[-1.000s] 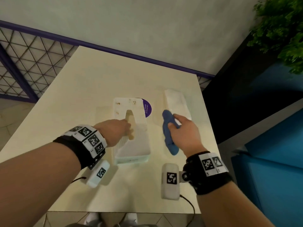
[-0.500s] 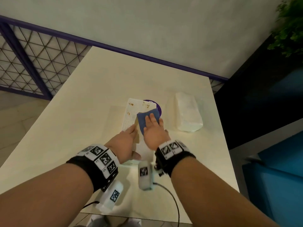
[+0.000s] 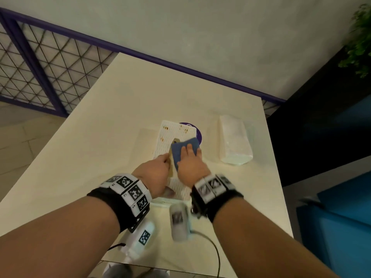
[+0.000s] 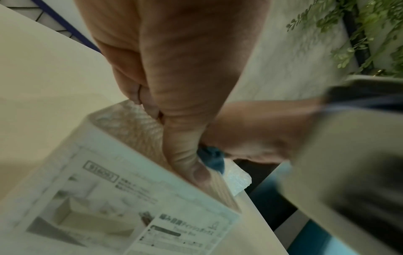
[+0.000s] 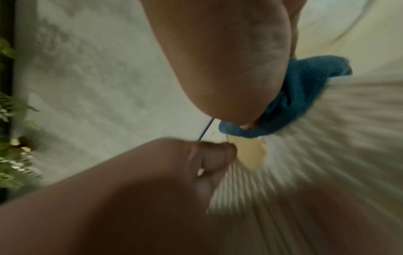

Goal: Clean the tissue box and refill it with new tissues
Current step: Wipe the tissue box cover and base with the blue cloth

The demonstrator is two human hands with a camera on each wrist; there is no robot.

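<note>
A white patterned tissue box [image 3: 170,135] lies in the middle of the cream table [image 3: 112,137], its slot facing up. My left hand [image 3: 158,171] grips its near part, fingers curled at the slot edge and thumb lying on the top [image 4: 185,155]. My right hand [image 3: 188,159] holds a blue cloth [image 3: 179,150] pressed down on the box top, right of the slot; in the right wrist view the cloth [image 5: 305,89] wraps under the palm. Both wrist views are blurred by motion. A clear-wrapped pack of white tissues [image 3: 233,141] lies to the right of the box.
A purple round disc [image 3: 197,134] shows behind the box's far right corner. The table's right edge [image 3: 275,157] drops to a dark gap and blue surfaces. A purple-framed mesh railing [image 3: 46,63] and a grey wall stand behind. A plant [image 3: 359,41] hangs at upper right.
My right hand carried the blue cloth from the table right of the box onto the box top and now rubs there. My left hand stays on the box.
</note>
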